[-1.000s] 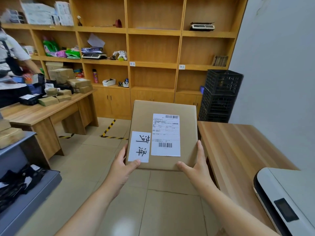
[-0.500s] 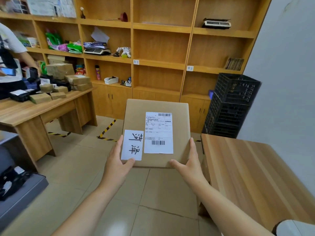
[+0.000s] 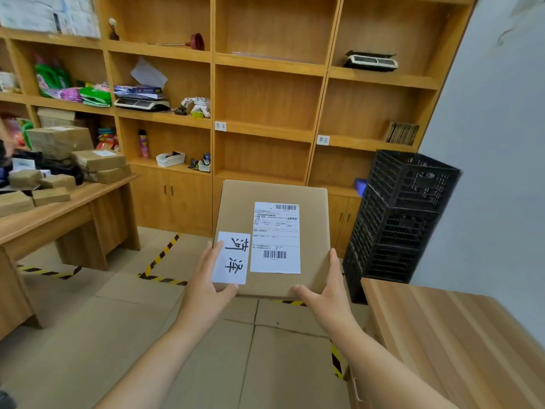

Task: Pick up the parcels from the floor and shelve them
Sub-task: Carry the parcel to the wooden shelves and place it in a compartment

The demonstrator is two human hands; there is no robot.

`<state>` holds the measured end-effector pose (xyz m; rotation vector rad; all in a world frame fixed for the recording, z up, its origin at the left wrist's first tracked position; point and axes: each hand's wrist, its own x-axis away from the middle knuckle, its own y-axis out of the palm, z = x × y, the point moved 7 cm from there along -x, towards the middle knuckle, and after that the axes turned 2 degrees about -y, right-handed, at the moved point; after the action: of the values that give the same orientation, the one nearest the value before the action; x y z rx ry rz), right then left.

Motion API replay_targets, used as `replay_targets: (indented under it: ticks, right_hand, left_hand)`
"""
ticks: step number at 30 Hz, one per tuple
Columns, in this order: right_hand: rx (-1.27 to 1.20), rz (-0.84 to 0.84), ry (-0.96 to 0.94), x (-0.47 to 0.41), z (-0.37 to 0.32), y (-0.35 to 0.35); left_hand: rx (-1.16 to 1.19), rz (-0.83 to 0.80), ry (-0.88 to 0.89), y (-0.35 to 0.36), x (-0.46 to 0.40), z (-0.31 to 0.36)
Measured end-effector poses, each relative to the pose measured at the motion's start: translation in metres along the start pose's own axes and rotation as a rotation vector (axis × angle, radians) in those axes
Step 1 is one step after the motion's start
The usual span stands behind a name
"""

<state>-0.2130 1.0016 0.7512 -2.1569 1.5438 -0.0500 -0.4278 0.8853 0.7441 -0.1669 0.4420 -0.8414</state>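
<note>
Parcel (image 3: 274,240) clamped between left hand (image 3: 206,286) and right hand (image 3: 326,290); stacked black crates (image 3: 401,219) beside shelves (image 3: 271,128).

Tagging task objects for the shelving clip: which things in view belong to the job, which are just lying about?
Job:
- cardboard parcel, flat between both hands
- left hand, right hand, grip on its near corners
- wooden shelving, middle bays bare

Lying about:
- black crates
- parcels on the left desk
- scale
- spray can
</note>
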Motion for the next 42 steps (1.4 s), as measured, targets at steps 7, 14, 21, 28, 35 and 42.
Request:
replay_targets:
  ticks: [7,14,21,28,35,42]
  right_hand:
    - [0.007,0.044,0.046,-0.09,0.018,0.025]
    - [-0.035,-0.003,0.032,-0.188,0.052,0.046]
    - [-0.052,-0.049,-0.069,-0.324,0.074,0.05]
    - [-0.079,-0.12,-0.115,-0.462,0.092,0.056]
    - [-0.059,-0.155,-0.115,-0.563,0.105,0.097]
    - [-0.04,-0.118,-0.112,-0.66,0.109,0.158]
  left_hand:
    - [-0.119,-0.08,0.029,0.019,-0.103,-0.028]
    - [-0.178,-0.114,-0.018,0.064,-0.187,-0.054]
    - [-0.238,-0.037,-0.003,0.114,-0.302,-0.065]
    - [-0.179,0.027,-0.042,0.159,-0.414,-0.076]
    - [-0.199,0.058,-0.044,0.163,-0.509,-0.109]
    - [-0.239,0.035,0.005,0.154,-0.625,-0.161]
